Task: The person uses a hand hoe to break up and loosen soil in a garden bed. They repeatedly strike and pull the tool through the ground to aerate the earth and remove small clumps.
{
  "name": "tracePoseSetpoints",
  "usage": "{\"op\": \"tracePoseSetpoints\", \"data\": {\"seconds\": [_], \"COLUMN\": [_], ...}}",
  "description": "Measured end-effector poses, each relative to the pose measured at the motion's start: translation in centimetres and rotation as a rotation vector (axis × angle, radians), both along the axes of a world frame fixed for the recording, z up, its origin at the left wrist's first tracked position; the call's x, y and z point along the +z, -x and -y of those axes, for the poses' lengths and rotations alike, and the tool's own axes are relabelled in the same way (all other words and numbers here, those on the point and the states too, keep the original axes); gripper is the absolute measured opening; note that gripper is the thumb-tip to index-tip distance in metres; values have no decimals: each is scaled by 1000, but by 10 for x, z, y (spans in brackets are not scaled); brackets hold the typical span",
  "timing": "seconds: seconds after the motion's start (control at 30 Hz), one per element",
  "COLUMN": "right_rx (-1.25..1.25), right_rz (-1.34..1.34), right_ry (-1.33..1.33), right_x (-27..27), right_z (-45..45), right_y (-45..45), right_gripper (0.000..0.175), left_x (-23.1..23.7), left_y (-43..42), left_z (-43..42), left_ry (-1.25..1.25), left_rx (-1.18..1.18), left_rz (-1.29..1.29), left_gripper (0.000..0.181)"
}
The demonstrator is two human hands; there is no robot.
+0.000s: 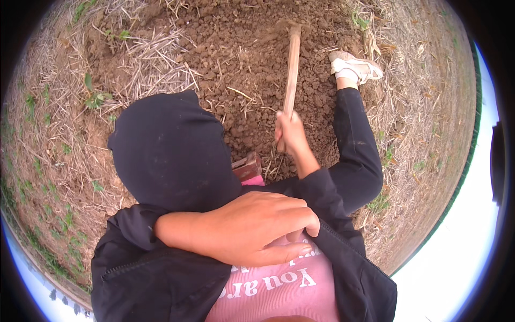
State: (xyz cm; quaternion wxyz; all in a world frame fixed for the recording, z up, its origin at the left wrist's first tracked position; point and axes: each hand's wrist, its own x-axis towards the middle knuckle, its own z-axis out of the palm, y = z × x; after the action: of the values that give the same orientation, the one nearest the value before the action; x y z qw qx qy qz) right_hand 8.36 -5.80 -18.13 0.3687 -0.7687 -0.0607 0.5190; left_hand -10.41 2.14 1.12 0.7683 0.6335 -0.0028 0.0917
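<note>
My right hand is closed round the lower end of a wooden handle. At the far end of that handle a hoe-like metal head, blurred and soil-coloured, meets the loose brown soil. My left hand lies across my chest, back of the hand up, its fingers bent near the zip edge of my black jacket. Nothing shows in it; its palm is hidden. Under it is a pink shirt bearing writing.
My bent knee in black trousers fills the left middle. At the right my other leg ends in a light shoe on the soil. Dry straw lies at the upper left. A worn reddish block-like object shows between my legs.
</note>
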Motion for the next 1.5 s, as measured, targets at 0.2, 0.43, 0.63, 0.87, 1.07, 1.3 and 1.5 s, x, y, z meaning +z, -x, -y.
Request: {"op": "tracePoseSetpoints", "data": {"seconds": [0.2,0.43,0.63,0.87,1.07,1.3,1.5], "right_rx": [-226,-126,-43,-83,-417,-294,-210], "right_rz": [-339,-2,338,533,-416,-740,-490], "right_ry": [-85,-191,-984,-1146,-222,-523,-518], "right_x": [25,74,171,67,-22,22,12], "right_z": [78,12,-70,-114,-69,-117,-107], "right_y": [32,-18,-100,-104,-50,-125,-97], "right_gripper": [20,28,57,56,36,34,33], "left_x": [-2,1,5,3,4,5,3], "left_y": [1,-3,0,-2,0,-1,-2], "left_z": [-1,5,-6,-9,-10,-13,-13], "left_ry": [17,0,21,60,40,49,50], "left_rx": [18,22,-64,-1,-35,-40,-4], "left_rz": [-16,10,-88,-52,-72,-86,-85], "left_gripper": [24,24,23,22,21,21,21]}}
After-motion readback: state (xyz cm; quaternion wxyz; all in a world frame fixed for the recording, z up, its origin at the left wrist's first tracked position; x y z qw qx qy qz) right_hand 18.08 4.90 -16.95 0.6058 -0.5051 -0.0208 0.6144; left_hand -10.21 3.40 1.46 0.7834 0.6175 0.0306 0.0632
